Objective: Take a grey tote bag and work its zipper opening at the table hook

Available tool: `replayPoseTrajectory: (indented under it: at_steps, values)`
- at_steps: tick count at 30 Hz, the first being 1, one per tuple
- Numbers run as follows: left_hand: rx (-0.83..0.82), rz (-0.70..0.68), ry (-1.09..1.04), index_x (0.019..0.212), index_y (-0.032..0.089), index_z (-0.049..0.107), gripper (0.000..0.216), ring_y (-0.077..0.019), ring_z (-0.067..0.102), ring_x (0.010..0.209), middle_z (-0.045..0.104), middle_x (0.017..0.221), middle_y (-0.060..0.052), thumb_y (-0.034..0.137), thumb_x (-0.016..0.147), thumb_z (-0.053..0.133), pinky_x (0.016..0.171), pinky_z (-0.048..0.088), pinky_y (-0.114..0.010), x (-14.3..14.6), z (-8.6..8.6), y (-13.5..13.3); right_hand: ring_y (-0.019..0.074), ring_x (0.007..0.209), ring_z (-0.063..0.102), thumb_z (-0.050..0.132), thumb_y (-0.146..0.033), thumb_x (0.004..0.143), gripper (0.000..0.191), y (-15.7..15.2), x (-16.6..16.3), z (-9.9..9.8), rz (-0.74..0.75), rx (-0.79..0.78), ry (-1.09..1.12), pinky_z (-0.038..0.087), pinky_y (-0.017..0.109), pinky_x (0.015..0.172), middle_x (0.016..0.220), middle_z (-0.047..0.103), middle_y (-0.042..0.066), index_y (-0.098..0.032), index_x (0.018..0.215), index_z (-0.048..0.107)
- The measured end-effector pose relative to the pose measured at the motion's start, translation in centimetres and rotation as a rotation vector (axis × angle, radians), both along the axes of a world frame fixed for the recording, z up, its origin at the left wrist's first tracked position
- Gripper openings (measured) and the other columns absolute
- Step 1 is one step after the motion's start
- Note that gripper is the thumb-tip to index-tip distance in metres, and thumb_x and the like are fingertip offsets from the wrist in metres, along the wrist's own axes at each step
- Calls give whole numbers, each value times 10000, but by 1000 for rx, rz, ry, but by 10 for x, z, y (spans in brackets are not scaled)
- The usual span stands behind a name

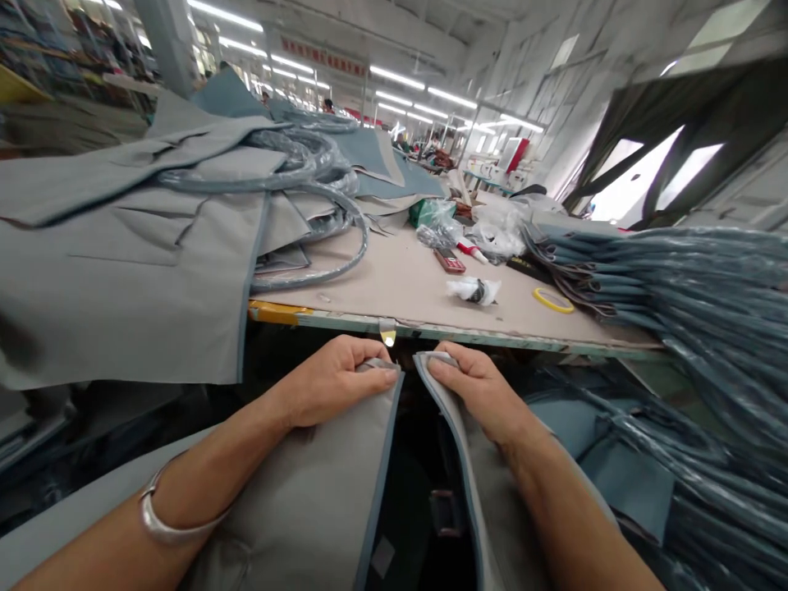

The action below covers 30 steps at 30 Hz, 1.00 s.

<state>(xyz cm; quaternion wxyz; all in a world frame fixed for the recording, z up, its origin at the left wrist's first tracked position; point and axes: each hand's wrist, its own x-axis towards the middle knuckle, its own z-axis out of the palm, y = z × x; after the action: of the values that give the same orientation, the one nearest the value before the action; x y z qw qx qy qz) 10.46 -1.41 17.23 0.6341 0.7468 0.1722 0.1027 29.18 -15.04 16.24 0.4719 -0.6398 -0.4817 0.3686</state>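
Grey fabric with blue-grey edging hangs from both my hands in front of the table edge. My left hand [348, 377] pinches the top corner of the left fabric panel [313, 484], thumb on top. Gripped the same way, the right fabric panel [465, 460] hangs from my right hand [471, 377]. A dark gap separates the two edges. Whether both panels belong to one piece is hidden below. Just beyond the gap, a small metal and yellow tab [387, 332] sits on the table's edge.
Grey fabric pieces [123, 238] and clear tubing [363, 238] pile up at left on the table [394, 279]. Plastic-wrapped bundles [707, 287] drape over its right end. Between lie a yellow ring [552, 300], a red-and-black device [451, 261] and a white wrapped bundle [474, 290].
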Motion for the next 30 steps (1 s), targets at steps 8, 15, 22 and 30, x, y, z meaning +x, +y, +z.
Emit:
replayPoseTrajectory:
  at_steps: [8, 15, 22, 30]
  values:
    - [-205, 90, 64, 789, 136, 610, 368, -84, 429, 555, 525, 646, 22, 490, 796, 712, 482, 329, -152, 9, -47, 51, 81, 603, 331, 599, -527, 919, 426, 39, 15, -19, -41, -84, -163, 276, 195, 523, 662, 383, -32, -151, 750, 492]
    - [-344, 68, 104, 741, 150, 601, 310, -66, 411, 478, 516, 576, 42, 432, 773, 725, 420, 315, -131, 21, -41, 55, 75, 578, 334, 602, -503, 897, 405, 47, 15, -26, -45, -166, -170, 266, 190, 490, 634, 397, -33, -151, 722, 502]
    - [-315, 54, 117, 737, 141, 604, 292, -51, 405, 472, 499, 567, 52, 407, 800, 707, 417, 317, -110, 23, -39, 57, 72, 569, 333, 590, -476, 896, 377, 50, 15, -25, -22, -167, -135, 268, 189, 484, 630, 395, -35, -153, 720, 506]
    - [-345, 62, 131, 733, 140, 602, 287, -53, 417, 474, 514, 569, 45, 402, 774, 714, 422, 320, -110, 27, -37, 58, 74, 583, 355, 581, -452, 907, 367, 51, 11, -25, -49, -123, -230, 285, 193, 506, 629, 424, -34, -152, 705, 518]
